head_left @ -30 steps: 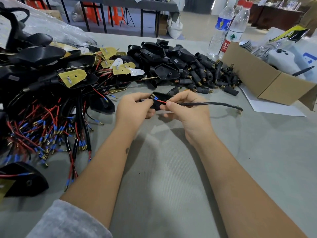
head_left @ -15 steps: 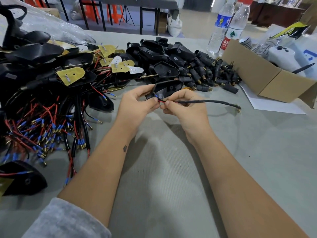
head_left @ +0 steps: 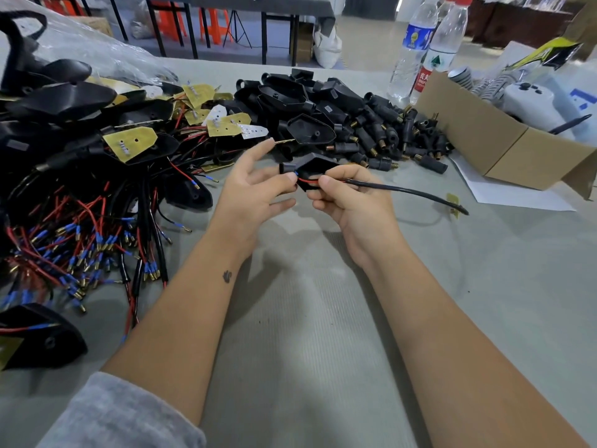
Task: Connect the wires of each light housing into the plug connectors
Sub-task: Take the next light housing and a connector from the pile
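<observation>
- A grey sleeve [head_left: 106, 415] covers the left forearm at the near left edge; both bare forearms reach away over the grey tabletop [head_left: 323, 350]
- The left hand [head_left: 255, 192] is partly open, forefinger stretched up and far, while thumb and one finger pinch the red wire [head_left: 307, 182] at its left end
- The right hand [head_left: 349, 202] is closed around the black light housing [head_left: 315, 166], thumb tip pressed on the cable where the red wire leaves it
- The light housing is held just above the tabletop at mid scene, between the two hands; its collar end points left and far, its wider body lies toward the right
- The black cable [head_left: 403, 190] runs with its long axis left to right, from the right hand out to the right, its free end low near a small brass piece [head_left: 452, 202]
- To the left lies a tangle of red and black wires with blue sleeves and brass tips [head_left: 80, 244], under wired housings with yellow boards [head_left: 129, 143]
- Farther off sits a heap of empty black housings [head_left: 290, 98], and right of it a pile of black plug connectors [head_left: 387, 137]
- At the far right stand a cardboard box [head_left: 484, 137] on a white sheet [head_left: 504, 195] and two clear water bottles [head_left: 420, 53]
</observation>
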Demonstrator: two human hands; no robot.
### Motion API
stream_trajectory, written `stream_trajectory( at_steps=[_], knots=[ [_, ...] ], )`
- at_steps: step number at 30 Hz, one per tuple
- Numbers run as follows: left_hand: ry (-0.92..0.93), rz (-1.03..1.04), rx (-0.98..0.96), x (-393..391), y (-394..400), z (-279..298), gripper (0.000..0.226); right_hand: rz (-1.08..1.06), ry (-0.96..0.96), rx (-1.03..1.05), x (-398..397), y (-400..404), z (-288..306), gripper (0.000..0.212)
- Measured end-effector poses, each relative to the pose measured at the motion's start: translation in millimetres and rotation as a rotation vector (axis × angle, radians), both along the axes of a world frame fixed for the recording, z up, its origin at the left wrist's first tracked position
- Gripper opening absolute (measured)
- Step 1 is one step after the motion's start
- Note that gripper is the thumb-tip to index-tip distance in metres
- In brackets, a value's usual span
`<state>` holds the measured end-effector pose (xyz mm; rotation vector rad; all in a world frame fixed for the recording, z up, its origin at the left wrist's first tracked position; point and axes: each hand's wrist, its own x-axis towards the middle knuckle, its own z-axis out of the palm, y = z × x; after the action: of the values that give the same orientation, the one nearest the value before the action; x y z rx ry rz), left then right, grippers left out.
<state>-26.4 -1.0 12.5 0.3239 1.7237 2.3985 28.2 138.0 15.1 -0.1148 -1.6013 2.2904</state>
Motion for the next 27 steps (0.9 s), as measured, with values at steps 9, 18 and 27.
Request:
stream_trajectory(
  at_steps=[9, 18, 27],
  knots=[
    [0.05, -0.097, -0.143, 3.5, 0.5, 2.7, 0.021, -0.045, -0.046, -0.082, -1.7, 0.4, 0.7, 0.012],
    [0.185, -0.194, -0.254, 7.8, 3.6, 2.0, 0.029, -0.057, -0.063, 0.063, -0.1, 0.4, 0.5, 0.007],
    [0.099, 0.1, -0.098, 4.2, 5.9, -0.7, 0.03, -0.011, -0.113, -0.184, -1.4, 3.0, 4.2, 0.017]
  ],
)
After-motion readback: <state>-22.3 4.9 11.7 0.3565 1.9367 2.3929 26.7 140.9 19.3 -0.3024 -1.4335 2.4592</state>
